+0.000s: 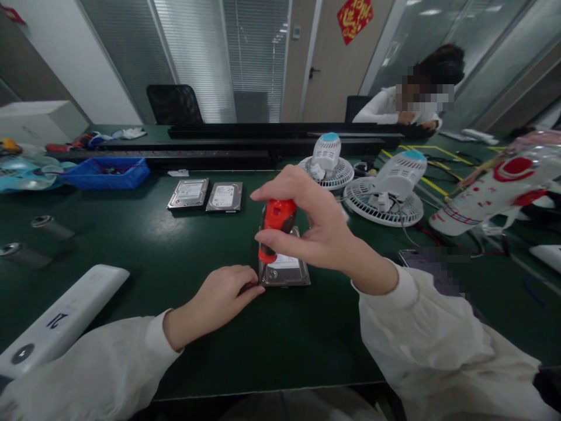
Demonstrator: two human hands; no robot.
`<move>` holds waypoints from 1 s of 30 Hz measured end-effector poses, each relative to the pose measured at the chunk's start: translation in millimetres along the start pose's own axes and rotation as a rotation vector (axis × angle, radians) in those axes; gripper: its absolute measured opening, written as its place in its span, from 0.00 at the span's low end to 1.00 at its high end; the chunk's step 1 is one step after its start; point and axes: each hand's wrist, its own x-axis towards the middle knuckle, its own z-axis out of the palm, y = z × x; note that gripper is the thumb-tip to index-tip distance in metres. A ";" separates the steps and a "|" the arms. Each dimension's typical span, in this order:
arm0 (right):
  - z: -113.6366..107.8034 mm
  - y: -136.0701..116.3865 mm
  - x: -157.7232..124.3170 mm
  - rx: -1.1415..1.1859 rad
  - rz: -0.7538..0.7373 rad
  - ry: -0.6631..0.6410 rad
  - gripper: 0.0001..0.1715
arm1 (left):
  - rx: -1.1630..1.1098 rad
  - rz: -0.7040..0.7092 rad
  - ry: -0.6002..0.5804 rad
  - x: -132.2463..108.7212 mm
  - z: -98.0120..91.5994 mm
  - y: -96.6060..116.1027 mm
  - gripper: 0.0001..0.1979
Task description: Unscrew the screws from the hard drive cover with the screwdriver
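A red and black screwdriver [279, 217] stands nearly upright over the front left corner of a hard drive [287, 272]. My right hand [313, 219] is closed around its handle, with the thumb and index finger on either side. The shaft points down at the drive's corner; the exact tip is hard to make out. At that same corner my left hand [230, 289] grips the drive's edge with curled fingers, partly hidden from view. The drive lies flat with its label up, and my right hand covers part of it.
Two more hard drives [188, 193] [225, 196] lie farther back. White fans [326, 161] [385, 190], a white bottle [486, 187] and a phone [432, 272] are at right. At left are a blue bin [107, 174], metal cylinders [51, 227] and a long white device [65, 316]. A person [407, 105] sits opposite.
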 end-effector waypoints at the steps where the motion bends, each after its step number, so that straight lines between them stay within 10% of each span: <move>1: 0.3 -0.5 0.3 -0.003 0.004 -0.014 0.19 | 0.003 0.001 0.004 0.1 -0.1 0.2 0.08; 30: -2.3 -5.8 2.1 -0.005 0.021 -0.082 0.25 | 0.001 -0.033 -0.045 0.5 -5.3 5.4 0.09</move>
